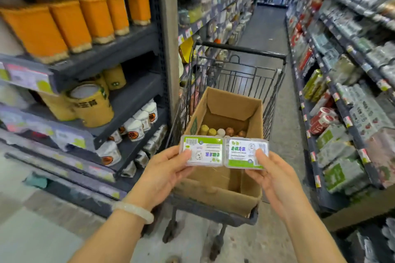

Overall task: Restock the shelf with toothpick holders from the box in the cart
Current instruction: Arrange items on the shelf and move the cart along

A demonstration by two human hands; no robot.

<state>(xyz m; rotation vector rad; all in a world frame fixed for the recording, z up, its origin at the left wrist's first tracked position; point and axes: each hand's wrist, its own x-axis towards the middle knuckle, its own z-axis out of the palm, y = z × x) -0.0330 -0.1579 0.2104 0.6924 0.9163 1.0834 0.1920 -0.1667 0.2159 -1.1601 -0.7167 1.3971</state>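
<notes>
Each of my hands holds one flat clear toothpick holder with a white-and-green label, side by side above the cardboard box [254, 117]. My left hand [164, 173] pinches the left holder [205, 150] at its near left corner. My right hand [275, 175] pinches the right holder [243, 151] at its near right corner. The open box sits in the black wire cart [241, 70] and has several small round items [222, 131] at its far end. The shelf [132, 100] stands to my left.
The left shelving carries orange packs [70, 23], yellow canisters [92, 104] and white cup-like packs [134, 128]. Packed shelves [342, 92] line the right side of the aisle. The aisle floor [263, 28] runs on beyond the cart.
</notes>
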